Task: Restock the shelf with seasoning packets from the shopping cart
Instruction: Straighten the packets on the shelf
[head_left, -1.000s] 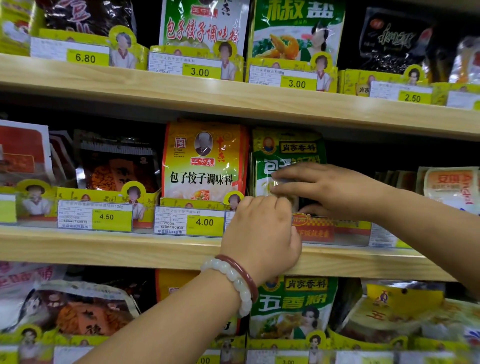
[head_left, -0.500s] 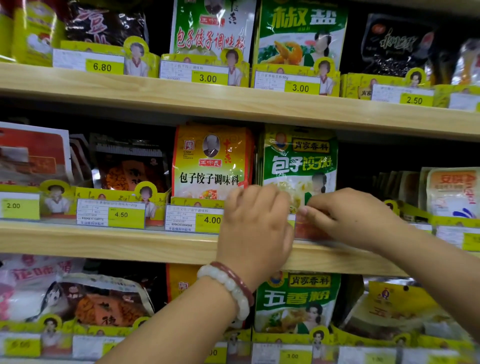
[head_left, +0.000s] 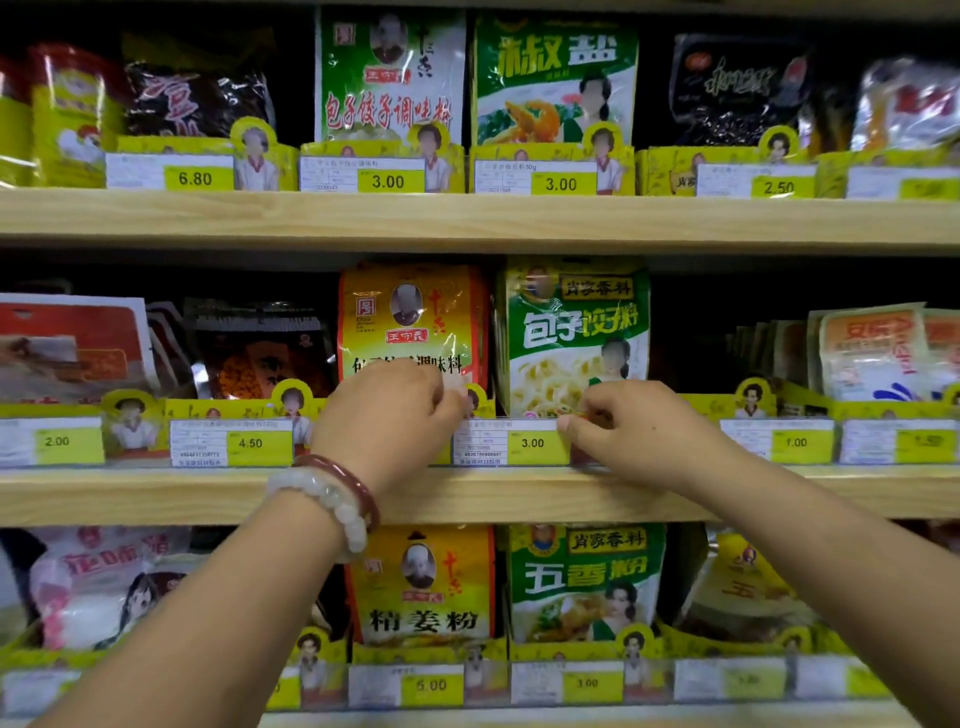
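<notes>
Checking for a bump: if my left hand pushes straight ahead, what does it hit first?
Probably the yellow seasoning packet: the left hand already overlaps its lower edge, fingers pointing into the shelf, though the depth between them is unclear.

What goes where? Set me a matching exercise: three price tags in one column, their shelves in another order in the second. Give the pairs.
Column one:
1. 6.80 price tag
2. 4.50 price tag
3. 5.00 price tag

Column two:
A. bottom shelf
B. top shelf
C. middle shelf

Pairs: 1-B, 2-C, 3-A
</notes>
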